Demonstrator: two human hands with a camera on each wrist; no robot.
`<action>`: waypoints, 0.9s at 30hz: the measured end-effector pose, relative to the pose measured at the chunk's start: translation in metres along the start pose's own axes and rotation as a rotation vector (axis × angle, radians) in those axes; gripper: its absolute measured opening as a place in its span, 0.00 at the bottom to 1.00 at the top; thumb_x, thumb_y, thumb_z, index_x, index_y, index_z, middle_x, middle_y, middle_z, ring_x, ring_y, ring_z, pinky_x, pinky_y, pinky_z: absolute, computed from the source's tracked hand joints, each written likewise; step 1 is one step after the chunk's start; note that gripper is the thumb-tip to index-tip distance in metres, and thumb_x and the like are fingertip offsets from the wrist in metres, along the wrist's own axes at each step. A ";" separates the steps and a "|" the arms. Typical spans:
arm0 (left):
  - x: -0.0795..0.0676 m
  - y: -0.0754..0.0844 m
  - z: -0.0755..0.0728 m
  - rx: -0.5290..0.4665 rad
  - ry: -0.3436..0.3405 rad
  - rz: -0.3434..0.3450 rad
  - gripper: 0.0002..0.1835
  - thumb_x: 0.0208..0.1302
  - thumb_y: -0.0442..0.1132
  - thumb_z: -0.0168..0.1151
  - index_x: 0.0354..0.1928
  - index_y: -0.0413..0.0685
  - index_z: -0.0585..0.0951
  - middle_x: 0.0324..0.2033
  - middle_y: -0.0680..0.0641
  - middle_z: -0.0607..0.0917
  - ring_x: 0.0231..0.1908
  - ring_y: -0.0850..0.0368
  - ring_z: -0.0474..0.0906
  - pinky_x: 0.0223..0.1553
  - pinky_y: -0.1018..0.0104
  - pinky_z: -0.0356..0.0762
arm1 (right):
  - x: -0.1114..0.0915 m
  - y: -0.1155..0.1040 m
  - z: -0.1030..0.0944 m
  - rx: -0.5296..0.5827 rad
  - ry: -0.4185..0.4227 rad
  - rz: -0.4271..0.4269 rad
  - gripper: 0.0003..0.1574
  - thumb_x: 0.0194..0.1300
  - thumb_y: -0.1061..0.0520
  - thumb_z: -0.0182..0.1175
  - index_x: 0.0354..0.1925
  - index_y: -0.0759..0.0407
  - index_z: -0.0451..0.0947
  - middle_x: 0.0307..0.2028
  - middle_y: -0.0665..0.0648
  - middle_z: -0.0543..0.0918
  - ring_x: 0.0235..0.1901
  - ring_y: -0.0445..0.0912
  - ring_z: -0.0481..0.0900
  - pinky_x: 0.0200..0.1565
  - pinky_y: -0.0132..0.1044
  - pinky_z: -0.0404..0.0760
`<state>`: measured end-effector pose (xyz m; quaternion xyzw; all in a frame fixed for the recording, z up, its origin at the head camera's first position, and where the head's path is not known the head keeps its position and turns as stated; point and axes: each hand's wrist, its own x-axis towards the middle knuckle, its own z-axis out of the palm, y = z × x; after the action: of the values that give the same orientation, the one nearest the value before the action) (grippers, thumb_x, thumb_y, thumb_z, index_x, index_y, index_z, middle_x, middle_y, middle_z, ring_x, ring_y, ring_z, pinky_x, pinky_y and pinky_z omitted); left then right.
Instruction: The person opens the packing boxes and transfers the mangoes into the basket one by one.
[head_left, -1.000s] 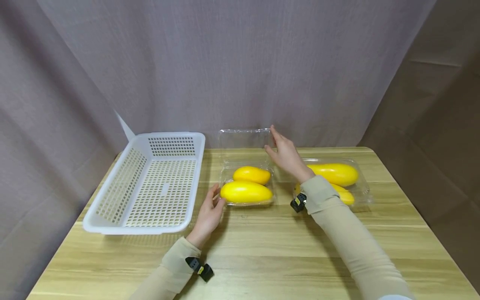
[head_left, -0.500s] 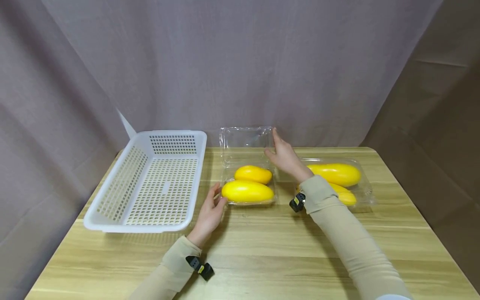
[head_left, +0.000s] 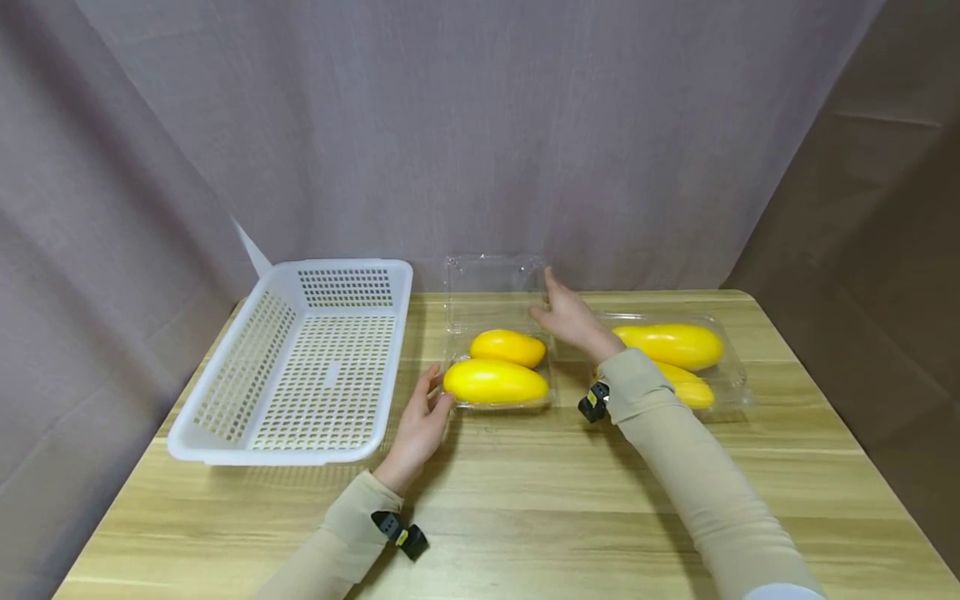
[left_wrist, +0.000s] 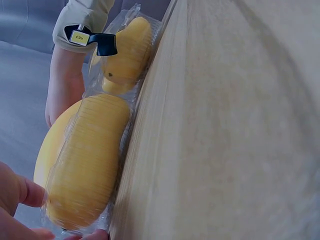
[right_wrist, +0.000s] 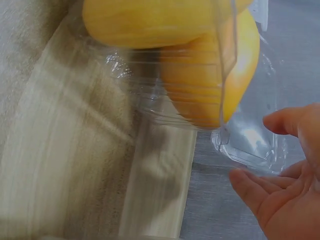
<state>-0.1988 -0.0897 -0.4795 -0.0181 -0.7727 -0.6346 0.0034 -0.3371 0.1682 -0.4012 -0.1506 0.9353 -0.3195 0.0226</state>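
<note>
Your left hand (head_left: 415, 429) touches the left end of the open clear clamshell (head_left: 457, 346), thumb and fingers apart. Your right hand (head_left: 573, 321) is at the right edge of the raised lid (head_left: 495, 293), fingers apart from thumb; contact cannot be confirmed. Two yellow mangoes (head_left: 497, 382) lie in that clamshell on the bench (head_left: 525, 517), between a white slotted basket (head_left: 292, 457) and a second clamshell (head_left: 729, 385) of mangoes.

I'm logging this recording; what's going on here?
A person's left hand touches the left end of a clear plastic box holding two yellow oblong fruits; the right hand is beside its raised clear lid. Another clear plastic box with yellow fruits sits to the right, a white perforated plastic basket to the left.
</note>
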 end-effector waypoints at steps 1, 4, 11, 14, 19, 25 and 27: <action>0.000 0.000 0.000 0.003 0.001 -0.001 0.32 0.75 0.39 0.53 0.77 0.44 0.59 0.69 0.35 0.68 0.67 0.33 0.66 0.65 0.43 0.69 | 0.001 0.000 0.001 -0.005 -0.004 0.005 0.55 0.74 0.50 0.54 0.78 0.70 0.31 0.72 0.76 0.59 0.66 0.65 0.70 0.66 0.55 0.68; 0.001 -0.002 0.000 0.005 0.005 -0.006 0.31 0.75 0.39 0.53 0.77 0.46 0.59 0.69 0.35 0.68 0.67 0.34 0.66 0.65 0.43 0.69 | 0.002 0.000 0.002 -0.021 -0.003 0.001 0.54 0.74 0.50 0.55 0.77 0.72 0.33 0.72 0.76 0.60 0.62 0.63 0.74 0.66 0.54 0.69; 0.001 -0.002 0.000 -0.015 0.005 -0.007 0.32 0.75 0.38 0.54 0.77 0.46 0.59 0.69 0.35 0.68 0.68 0.35 0.66 0.65 0.44 0.69 | 0.003 0.004 0.005 -0.030 -0.013 -0.015 0.51 0.75 0.52 0.56 0.76 0.76 0.39 0.33 0.66 0.80 0.15 0.43 0.63 0.18 0.36 0.71; 0.001 -0.001 0.001 -0.018 0.006 -0.004 0.32 0.75 0.38 0.54 0.77 0.45 0.59 0.69 0.35 0.69 0.67 0.35 0.67 0.64 0.44 0.69 | 0.005 0.005 0.005 -0.046 -0.012 -0.018 0.50 0.74 0.53 0.57 0.75 0.77 0.40 0.24 0.58 0.75 0.13 0.39 0.59 0.17 0.33 0.66; 0.000 -0.002 0.002 -0.024 0.009 -0.004 0.32 0.75 0.37 0.54 0.77 0.45 0.59 0.68 0.35 0.69 0.66 0.36 0.68 0.64 0.45 0.71 | 0.007 0.008 0.005 -0.067 -0.014 -0.025 0.50 0.74 0.53 0.57 0.76 0.77 0.42 0.19 0.52 0.69 0.13 0.40 0.59 0.17 0.33 0.64; 0.001 -0.002 0.002 -0.026 0.010 -0.009 0.32 0.75 0.38 0.54 0.77 0.46 0.58 0.68 0.35 0.69 0.66 0.36 0.68 0.63 0.44 0.70 | 0.007 0.010 0.006 -0.086 -0.065 -0.021 0.47 0.75 0.53 0.55 0.74 0.78 0.44 0.25 0.60 0.79 0.14 0.40 0.62 0.23 0.37 0.72; 0.001 -0.003 0.001 -0.025 0.011 -0.011 0.32 0.75 0.38 0.53 0.77 0.46 0.58 0.69 0.35 0.69 0.66 0.37 0.68 0.64 0.44 0.70 | 0.006 0.010 0.007 -0.114 -0.076 -0.028 0.45 0.75 0.54 0.54 0.74 0.80 0.47 0.39 0.71 0.84 0.20 0.47 0.74 0.36 0.43 0.80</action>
<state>-0.1999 -0.0888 -0.4824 -0.0105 -0.7646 -0.6444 0.0041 -0.3446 0.1695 -0.4124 -0.1769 0.9482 -0.2600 0.0452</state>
